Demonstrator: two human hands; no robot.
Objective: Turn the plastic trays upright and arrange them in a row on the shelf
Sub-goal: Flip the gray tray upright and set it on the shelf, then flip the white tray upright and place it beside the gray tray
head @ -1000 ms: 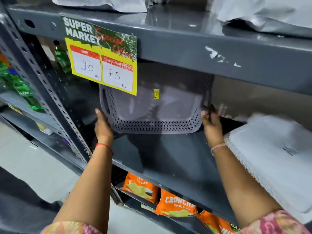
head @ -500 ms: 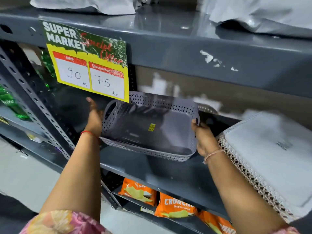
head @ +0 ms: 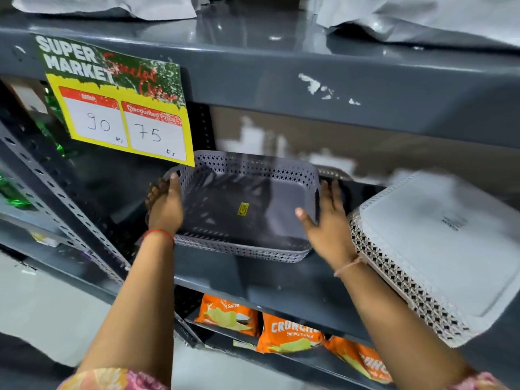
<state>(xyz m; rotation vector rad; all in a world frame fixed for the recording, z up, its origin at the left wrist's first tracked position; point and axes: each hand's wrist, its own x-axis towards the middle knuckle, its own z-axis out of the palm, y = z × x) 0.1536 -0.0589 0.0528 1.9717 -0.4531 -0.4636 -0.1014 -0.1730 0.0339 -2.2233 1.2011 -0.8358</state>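
Observation:
A grey perforated plastic tray (head: 247,209) rests open side up on the middle shelf (head: 253,280), a small yellow sticker on its floor. My left hand (head: 166,206) grips its left handle end, thumb over the rim. My right hand (head: 326,218) holds its right wall, thumb inside and fingers spread outside. To the right a white tray (head: 436,235) with a brown lattice wall lies bottom up and tilted, touching my right forearm.
A yellow price sign (head: 118,108) hangs from the upper shelf above the tray's left end. A perforated steel post (head: 56,192) stands to the left. Orange chip packets (head: 289,333) fill the shelf below. White bags lie on the top shelf (head: 281,32).
The grey tray has swung from standing on edge with its floor facing me to lying flat, open side up. Both hands stayed at its ends and came down with it.

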